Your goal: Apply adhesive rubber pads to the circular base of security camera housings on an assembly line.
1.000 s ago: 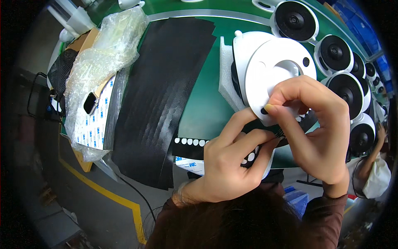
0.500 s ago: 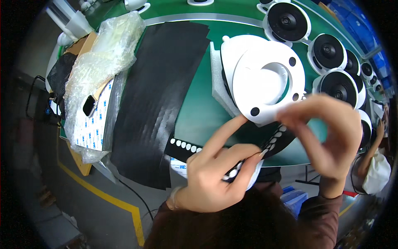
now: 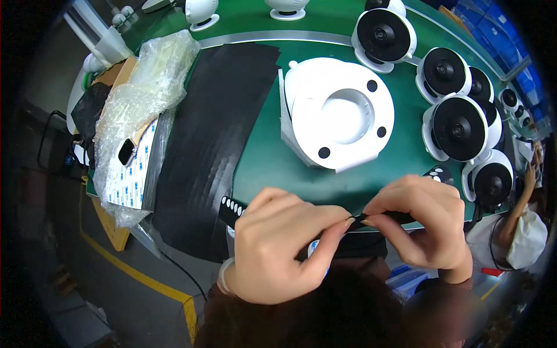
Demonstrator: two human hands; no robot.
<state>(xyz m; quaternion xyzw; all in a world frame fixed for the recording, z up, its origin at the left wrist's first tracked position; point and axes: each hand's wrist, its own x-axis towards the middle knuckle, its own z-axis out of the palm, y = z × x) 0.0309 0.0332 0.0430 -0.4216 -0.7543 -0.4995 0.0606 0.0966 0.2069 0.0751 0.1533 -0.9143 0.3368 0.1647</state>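
Note:
My left hand (image 3: 281,246) pinches a black strip (image 3: 228,212) between thumb and fingertips at the table's near edge. Beside it, my right hand (image 3: 426,217) also pinches the strip, the two sets of fingertips almost meeting. White oval spots line the strip; one end sticks out left of my left hand, and a spotted black piece (image 3: 439,173) shows beyond my right hand. Most of its middle is hidden. Farther off rests a white round housing (image 3: 307,110), with a round hollow and three black round pads on its upper face. White foam (image 3: 297,149) shows beneath it.
A long black sheet (image 3: 214,116) lies left of the housing. Left of that are bubble wrap (image 3: 156,75), a printed white stack (image 3: 141,174) and a watch (image 3: 126,152). Several white devices with black round fronts (image 3: 460,127) stand at right. Another person's arm (image 3: 524,194) shows far right.
My right hand has come down from the housing's near edge to pinch the strip beside my left fingertips. In the picture, the housing and the table things have shifted left.

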